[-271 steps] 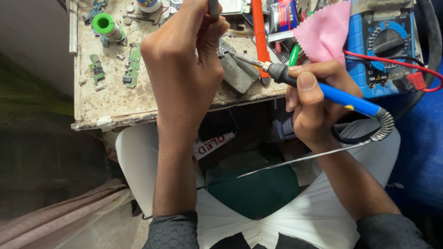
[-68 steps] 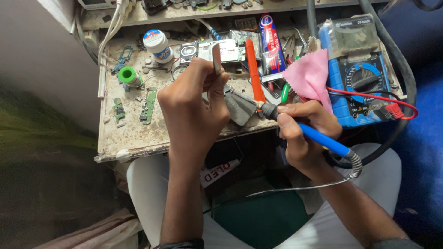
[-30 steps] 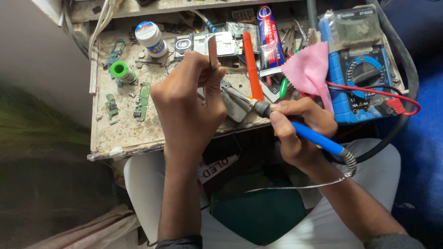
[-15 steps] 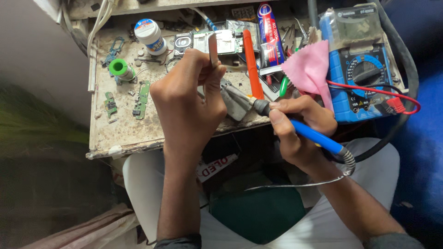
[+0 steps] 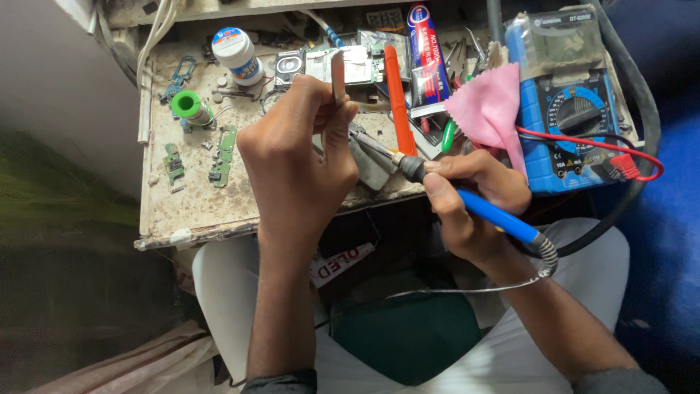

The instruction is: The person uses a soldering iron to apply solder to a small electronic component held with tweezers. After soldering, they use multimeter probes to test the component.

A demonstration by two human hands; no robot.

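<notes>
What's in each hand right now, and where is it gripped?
The right hand holds a soldering iron by its blue handle, like a pen. The left hand pinches a thin flat metal strip near its lower end, with its top sticking up.

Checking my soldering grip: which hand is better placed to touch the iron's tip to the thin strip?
Right. The right hand grips the blue soldering iron, tip pointing toward the strip pinched upright by the left hand.

Bare forearms, dark grey sleeve cuffs (image 5: 281,381), white trousers (image 5: 219,292), green shirt (image 5: 405,343).
</notes>
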